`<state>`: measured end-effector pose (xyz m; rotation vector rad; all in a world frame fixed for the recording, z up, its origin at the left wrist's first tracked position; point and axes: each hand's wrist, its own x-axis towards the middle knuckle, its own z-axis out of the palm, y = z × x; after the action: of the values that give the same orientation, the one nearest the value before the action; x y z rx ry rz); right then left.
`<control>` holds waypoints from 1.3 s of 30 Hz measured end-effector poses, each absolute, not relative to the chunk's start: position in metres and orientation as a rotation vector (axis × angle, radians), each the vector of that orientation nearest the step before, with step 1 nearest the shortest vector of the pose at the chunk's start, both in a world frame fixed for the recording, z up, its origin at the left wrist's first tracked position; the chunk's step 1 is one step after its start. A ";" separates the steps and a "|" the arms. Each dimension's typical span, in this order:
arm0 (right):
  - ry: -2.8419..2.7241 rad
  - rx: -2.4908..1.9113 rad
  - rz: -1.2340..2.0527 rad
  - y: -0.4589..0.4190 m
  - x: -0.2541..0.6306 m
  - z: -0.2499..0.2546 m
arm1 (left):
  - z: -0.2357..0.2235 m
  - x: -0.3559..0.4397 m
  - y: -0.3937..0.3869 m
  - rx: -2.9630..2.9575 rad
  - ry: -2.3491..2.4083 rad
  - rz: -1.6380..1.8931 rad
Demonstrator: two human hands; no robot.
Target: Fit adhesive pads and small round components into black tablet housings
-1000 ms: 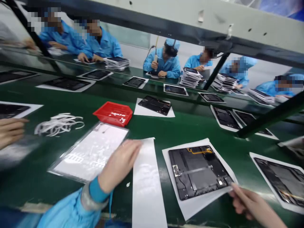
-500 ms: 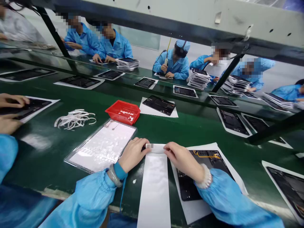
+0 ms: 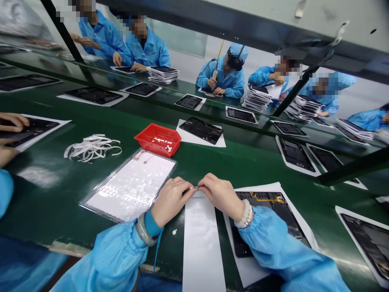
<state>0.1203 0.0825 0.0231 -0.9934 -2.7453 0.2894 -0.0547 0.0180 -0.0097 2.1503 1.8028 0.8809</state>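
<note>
At the near edge of the tabletop [image 3: 252,162], a long white strip [image 3: 203,243] lies lengthwise, its near end out of view. Over its far end, the left hand [image 3: 170,198] and right hand [image 3: 221,196] nearly meet, thumbs and fingers pinched on a thin piece [image 3: 195,187]; whether this joins the strip cannot be told. By appearance, both are light; the strip is probably flexible, slippery and easily creased. Recommended hold: gentle fingertip pinch at the edges. Right of the strip, toward the near edge, a dark panel [image 3: 290,209] rests on white paper [image 3: 252,273], partly hidden by the right sleeve [image 3: 273,239]; presumably stiff, its exposed parts fragile, best held by the rim. Farther left lies a covered sheet [image 3: 130,182]; beyond it, a red tray [image 3: 148,146].
</note>
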 end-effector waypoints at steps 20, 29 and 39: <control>-1.914 -1.554 1.214 0.036 0.254 0.011 | -0.016 0.021 -0.002 2.992 1.073 0.707; -2.094 -1.588 0.783 0.012 0.238 -0.012 | -0.027 0.040 -0.029 2.929 0.911 0.693; -2.138 -1.667 0.724 0.009 0.225 -0.013 | -0.034 0.029 -0.025 2.921 0.999 0.562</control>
<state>0.2245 0.0095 -0.0128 -1.6666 -2.1375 0.7240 0.0294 -0.0249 -0.0336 2.9211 0.9990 0.5625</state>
